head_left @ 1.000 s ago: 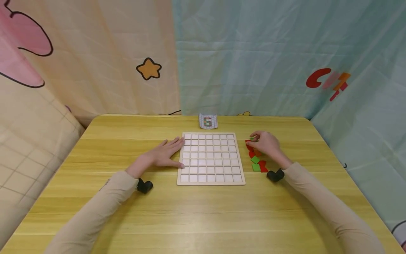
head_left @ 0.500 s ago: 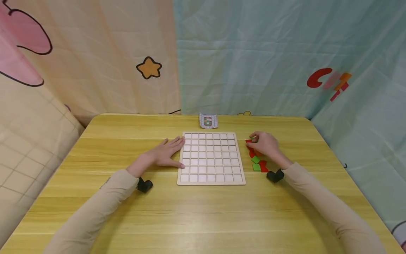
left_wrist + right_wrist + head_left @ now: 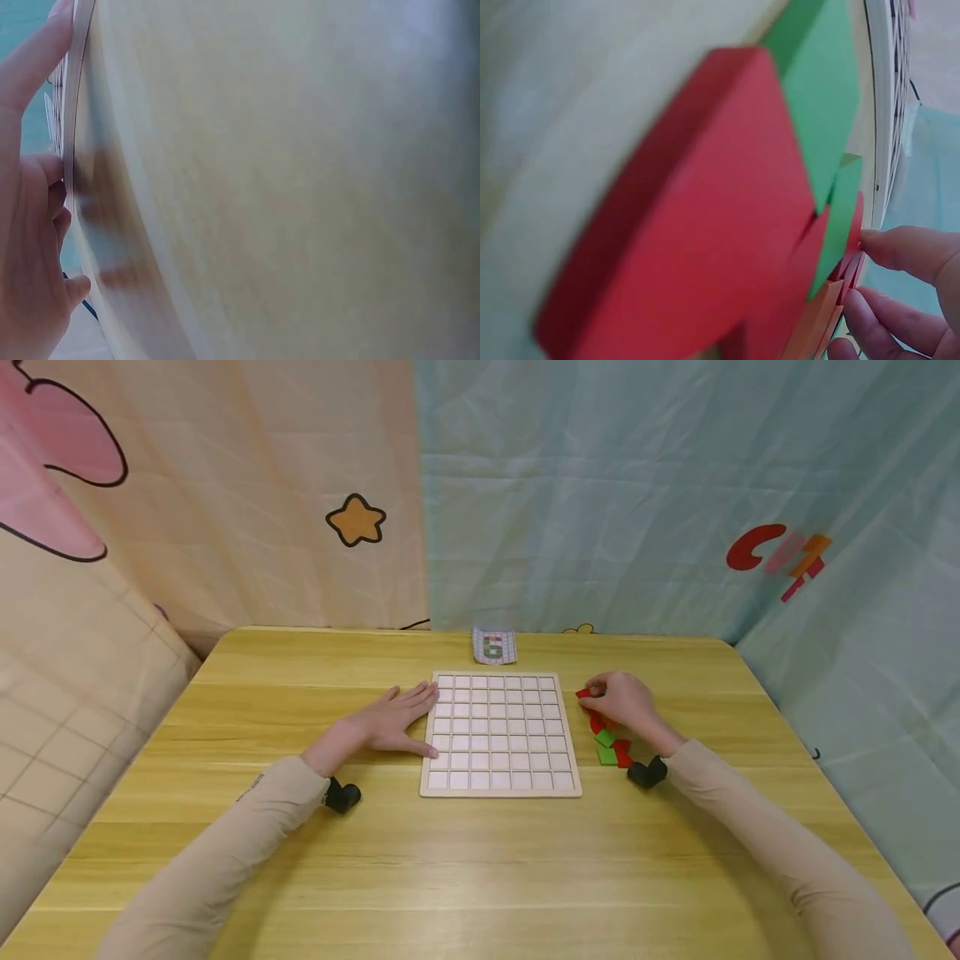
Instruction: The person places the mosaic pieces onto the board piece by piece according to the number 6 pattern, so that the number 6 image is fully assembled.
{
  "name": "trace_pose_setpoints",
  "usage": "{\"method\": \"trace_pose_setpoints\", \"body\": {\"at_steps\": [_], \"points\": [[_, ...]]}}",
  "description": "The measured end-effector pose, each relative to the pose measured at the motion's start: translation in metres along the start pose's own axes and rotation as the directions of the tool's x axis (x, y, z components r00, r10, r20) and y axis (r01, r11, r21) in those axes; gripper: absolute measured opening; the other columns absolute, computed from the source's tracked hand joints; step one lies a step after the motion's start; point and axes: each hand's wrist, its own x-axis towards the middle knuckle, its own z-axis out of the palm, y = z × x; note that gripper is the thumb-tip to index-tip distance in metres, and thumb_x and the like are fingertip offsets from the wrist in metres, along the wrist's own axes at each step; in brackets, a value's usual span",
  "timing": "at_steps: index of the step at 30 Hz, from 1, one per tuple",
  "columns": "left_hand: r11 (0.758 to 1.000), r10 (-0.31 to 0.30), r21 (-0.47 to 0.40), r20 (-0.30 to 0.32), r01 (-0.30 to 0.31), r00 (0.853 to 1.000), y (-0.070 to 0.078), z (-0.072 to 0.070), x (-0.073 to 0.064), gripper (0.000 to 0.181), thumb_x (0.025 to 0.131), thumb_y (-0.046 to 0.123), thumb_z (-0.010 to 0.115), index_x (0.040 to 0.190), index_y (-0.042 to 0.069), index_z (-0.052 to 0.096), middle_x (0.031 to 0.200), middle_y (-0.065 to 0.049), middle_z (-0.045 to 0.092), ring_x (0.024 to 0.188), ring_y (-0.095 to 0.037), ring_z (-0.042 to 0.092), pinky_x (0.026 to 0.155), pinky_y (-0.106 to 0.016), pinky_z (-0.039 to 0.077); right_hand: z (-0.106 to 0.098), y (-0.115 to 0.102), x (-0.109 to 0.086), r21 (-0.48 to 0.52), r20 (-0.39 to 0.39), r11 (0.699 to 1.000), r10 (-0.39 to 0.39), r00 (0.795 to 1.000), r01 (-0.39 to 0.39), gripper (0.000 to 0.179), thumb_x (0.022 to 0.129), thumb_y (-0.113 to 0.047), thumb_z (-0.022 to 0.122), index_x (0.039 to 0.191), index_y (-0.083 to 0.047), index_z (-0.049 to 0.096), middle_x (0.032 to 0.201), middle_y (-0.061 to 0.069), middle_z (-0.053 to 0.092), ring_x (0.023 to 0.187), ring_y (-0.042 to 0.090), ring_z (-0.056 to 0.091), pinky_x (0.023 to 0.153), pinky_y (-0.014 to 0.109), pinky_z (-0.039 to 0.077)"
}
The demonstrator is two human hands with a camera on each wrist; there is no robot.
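My left hand lies with its fingers spread at the left side of a pale gridded board, fingertips and thumb on its rim. In the left wrist view the thumb rests against the board's edge. To the board's right, my right hand pinches a red tile between thumb and fingertips at the far end of a loose cluster. Nearer me in that cluster lie green tiles and red tiles. An orange tile shows in the right wrist view; the hand partly covers the cluster in the head view.
Behind the board stands a small printed card with a coloured grid pattern. All of this is on a wood-grain table, with printed curtains hanging behind it and at the sides.
The right hand has shifted slightly left, and the red tile at its fingertips has moved left with it. A green tile seen at those fingers earlier no longer shows. The left hand stays put.
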Motion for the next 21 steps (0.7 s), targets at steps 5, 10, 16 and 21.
{"method": "trace_pose_setpoints", "body": {"at_steps": [5, 10, 16, 21], "points": [[1.000, -0.003, 0.005, 0.009, 0.003, 1.000, 0.001, -0.001, 0.000, 0.108, 0.082, 0.071, 0.054, 0.155, 0.009, 0.003, 0.163, -0.008, -0.003, 0.151, -0.025, -0.002, 0.120, -0.056, 0.000, -0.001, 0.000, 0.003, 0.007, 0.038, 1.000, 0.005, 0.999, -0.006, 0.040, 0.086, -0.032, 0.071, 0.116, -0.005, 0.070, 0.105, 0.012, 0.073, 0.093, 0.026, 0.067, 0.077, 0.040, 0.053], [1.000, -0.007, 0.018, 0.016, 0.007, 1.000, 0.001, -0.001, 0.001, 0.108, 0.082, 0.073, 0.052, 0.155, 0.010, 0.003, 0.163, -0.007, -0.003, 0.151, -0.024, -0.003, 0.120, -0.055, 0.001, -0.003, 0.000, 0.006, 0.006, 0.039, 1.000, -0.004, 0.999, 0.004, 0.038, 0.085, -0.034, 0.072, 0.111, -0.007, 0.072, 0.101, 0.011, 0.074, 0.089, 0.024, 0.067, 0.069, 0.034, 0.052], [1.000, 0.001, 0.013, 0.008, -0.001, 1.000, 0.001, -0.001, 0.001, 0.107, 0.083, 0.071, 0.053, 0.155, 0.009, 0.004, 0.163, -0.008, -0.002, 0.151, -0.025, -0.002, 0.120, -0.056, 0.001, -0.002, 0.002, 0.009, 0.000, 0.036, 1.000, -0.009, 0.999, 0.009, 0.037, 0.085, -0.034, 0.072, 0.109, -0.007, 0.073, 0.100, 0.010, 0.074, 0.087, 0.023, 0.068, 0.065, 0.031, 0.051], [1.000, 0.005, 0.014, 0.008, -0.005, 1.000, 0.002, -0.002, 0.000, 0.107, 0.084, 0.069, 0.054, 0.155, 0.008, 0.004, 0.163, -0.009, -0.002, 0.151, -0.027, -0.002, 0.120, -0.057, 0.001, -0.002, 0.001, 0.011, 0.000, 0.042, 1.000, -0.007, 0.999, 0.007, 0.036, 0.084, -0.033, 0.072, 0.109, -0.007, 0.073, 0.101, 0.010, 0.074, 0.088, 0.024, 0.067, 0.062, 0.029, 0.049]]}}
